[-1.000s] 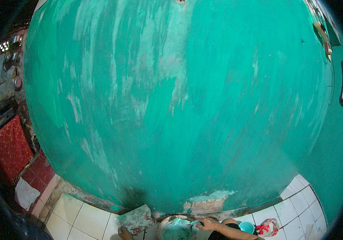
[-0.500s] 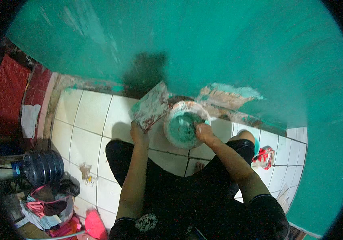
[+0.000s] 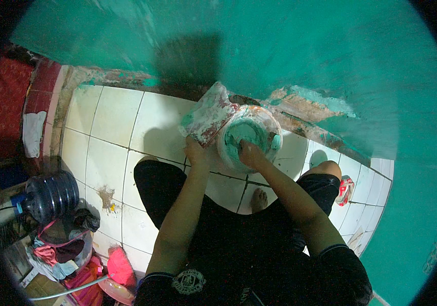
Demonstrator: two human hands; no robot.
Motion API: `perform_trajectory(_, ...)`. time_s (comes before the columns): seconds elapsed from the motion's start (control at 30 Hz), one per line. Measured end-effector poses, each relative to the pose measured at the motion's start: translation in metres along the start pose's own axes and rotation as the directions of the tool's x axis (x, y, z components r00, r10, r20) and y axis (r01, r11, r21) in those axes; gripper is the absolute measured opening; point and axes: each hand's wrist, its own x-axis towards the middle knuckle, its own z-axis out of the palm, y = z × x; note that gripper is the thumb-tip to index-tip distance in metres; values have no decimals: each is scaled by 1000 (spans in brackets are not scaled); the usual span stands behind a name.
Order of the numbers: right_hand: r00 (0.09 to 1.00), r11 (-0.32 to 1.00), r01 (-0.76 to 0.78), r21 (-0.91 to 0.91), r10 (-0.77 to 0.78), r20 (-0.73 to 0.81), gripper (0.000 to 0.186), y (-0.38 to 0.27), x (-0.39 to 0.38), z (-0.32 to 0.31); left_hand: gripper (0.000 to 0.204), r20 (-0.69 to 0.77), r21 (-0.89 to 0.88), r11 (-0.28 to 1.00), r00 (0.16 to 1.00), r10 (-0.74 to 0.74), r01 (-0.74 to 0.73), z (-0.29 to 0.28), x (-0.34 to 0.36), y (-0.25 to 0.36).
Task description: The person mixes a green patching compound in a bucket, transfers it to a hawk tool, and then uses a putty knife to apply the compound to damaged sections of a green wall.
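My left hand [image 3: 195, 151] is closed on the lower edge of a flat board [image 3: 209, 116], smeared with whitish and green paste over reddish brown. The board is tilted beside a round white bucket [image 3: 275, 121], overlapping its left rim in view. Green paste [image 3: 249, 131] coats the inside of the bucket. My right hand [image 3: 250, 154] is closed at the bucket's near side, fingers pointing down into it. A paste-smeared tool [image 3: 234, 146] shows just left of those fingers; its kind is not clear.
A green wall [image 3: 300, 46] rises ahead, with a bare patch [image 3: 305, 105] low down. White tiles [image 3: 108, 109] cover the floor. To the left lie a large water bottle [image 3: 52, 196], a heap of clothes [image 3: 57, 252] and a pink item [image 3: 120, 268]. A red-and-white item [image 3: 345, 191] sits right.
My right hand has moved from the bucket's right side to its near side, leftward. The board stays in my left hand by the bucket. The whole view has shifted slightly.
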Motion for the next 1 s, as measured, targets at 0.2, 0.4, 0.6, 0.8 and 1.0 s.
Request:
perform_trajectory(0.2, 967, 932, -238, 274, 200, 159, 35, -3, -2, -34, 36, 165, 466, 859, 975, 151, -212, -3, 15, -29)
perform_trajectory(0.4, 906, 747, -423, 513, 340, 252, 36, 9, -24, -70, 37, 67, 17, 998, 996, -62, 61, 7, -1, 0)
perform_trajectory(0.6, 823, 304, -512, 804, 443, 356, 30, 5, -78, -142, 44, 43, -107, 994, 999, -19, 24, 11, 11, 20)
perform_trajectory(0.8, 759, 74, -422, 904, 574, 307, 19, 32, -123, -210, 42, -52, 58, 993, 993, 108, -105, 0, 5, 53)
perform_trajectory(1.0, 636, 194, -466, 863, 752, 175, 22, 105, -128, -241, 37, -69, 5, 999, 997, 37, -37, 11, -14, 76)
